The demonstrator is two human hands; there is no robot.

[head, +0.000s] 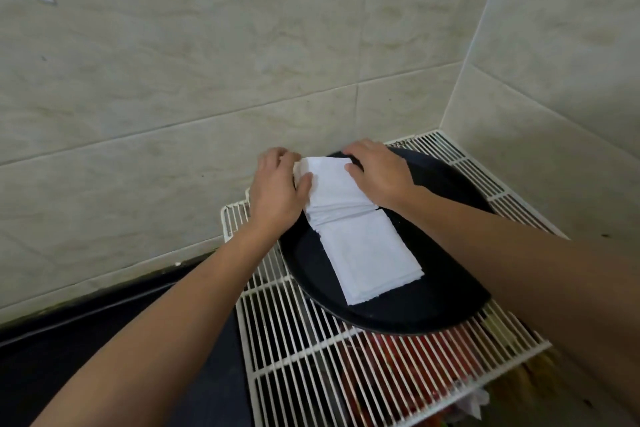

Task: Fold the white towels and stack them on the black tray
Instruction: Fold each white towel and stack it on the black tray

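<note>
Looks nearly done. On oval black tray [436, 291], atop white wire rack [294, 343], near stack of folded white towels [370, 260] lying flat. Behind it, far stack [332, 184], gripped by left hand [277, 191] and right hand [379, 177], fingers curled round its sides. Left, probably: squaring it; no unfolded towels visible.

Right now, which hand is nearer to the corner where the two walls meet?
Right. The right hand holds the right side of the far towel stack, just short of the corner; the left hand holds its left side, farther away.
</note>
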